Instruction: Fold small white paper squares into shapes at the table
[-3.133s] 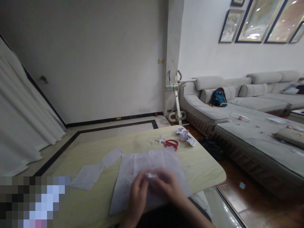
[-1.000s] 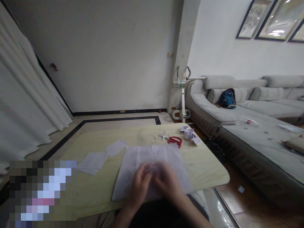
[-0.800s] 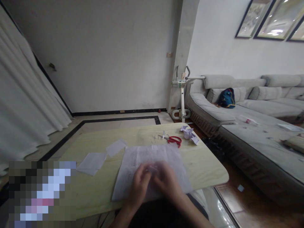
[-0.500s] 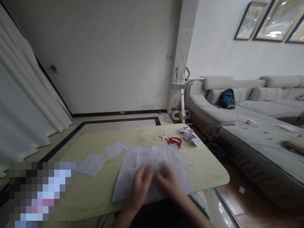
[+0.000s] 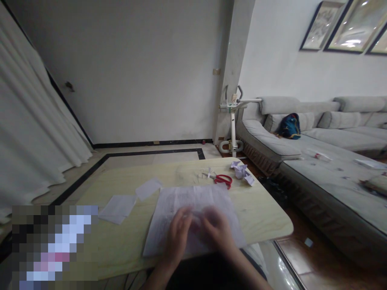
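Over a large printed sheet on the table, my left hand and my right hand meet with curled fingers. Pinched between their fingertips is a small pale piece of paper, blurred and mostly covered by the fingers. Beyond the sheet lie red-handled scissors, with thin scraps by the blades. Several folded paper pieces sit at the far right corner. To the left are a small white sheet and white paper squares.
The pale wooden table has a rounded right corner. A grey sofa with a blue backpack stands to the right. White exercise equipment is behind the table. A pixelated patch covers the lower left.
Both hands stay in almost the same place over the sheet, with only a slight shift of the fingers. The view has moved very slightly.
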A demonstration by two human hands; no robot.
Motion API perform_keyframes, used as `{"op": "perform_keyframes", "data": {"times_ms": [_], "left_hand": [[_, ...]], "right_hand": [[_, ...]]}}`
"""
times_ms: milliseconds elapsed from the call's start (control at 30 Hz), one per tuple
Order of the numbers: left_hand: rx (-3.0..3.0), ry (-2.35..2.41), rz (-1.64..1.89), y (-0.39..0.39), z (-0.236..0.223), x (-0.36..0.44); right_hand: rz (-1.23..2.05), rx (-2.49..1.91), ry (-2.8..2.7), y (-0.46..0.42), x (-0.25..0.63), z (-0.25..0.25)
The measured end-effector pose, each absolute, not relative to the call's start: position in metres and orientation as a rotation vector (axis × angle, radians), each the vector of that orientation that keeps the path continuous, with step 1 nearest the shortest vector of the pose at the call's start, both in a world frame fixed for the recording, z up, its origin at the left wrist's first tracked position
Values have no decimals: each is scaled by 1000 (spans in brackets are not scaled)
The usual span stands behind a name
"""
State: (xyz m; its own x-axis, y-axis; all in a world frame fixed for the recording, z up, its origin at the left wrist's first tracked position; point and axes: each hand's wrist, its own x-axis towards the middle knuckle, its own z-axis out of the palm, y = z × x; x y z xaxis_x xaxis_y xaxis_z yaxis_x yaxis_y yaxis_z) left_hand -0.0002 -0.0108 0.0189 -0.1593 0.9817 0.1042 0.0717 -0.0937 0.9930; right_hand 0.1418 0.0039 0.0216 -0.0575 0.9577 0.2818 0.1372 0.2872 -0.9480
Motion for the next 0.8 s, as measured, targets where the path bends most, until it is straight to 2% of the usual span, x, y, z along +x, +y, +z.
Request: {"op": "perform_keyframes", "data": {"times_ms": [267, 500, 800], "left_hand": [[1234, 1297, 1317, -13, 20, 1], [1217, 1270, 1360, -12, 19, 2], [1311, 1310, 1304, -10, 15, 4]], "right_hand": [[882, -1041, -1521, 2, 146, 19], [1039, -1012, -1438, 2, 146, 32], [1107, -1019, -1391, 5, 143, 22]]}}
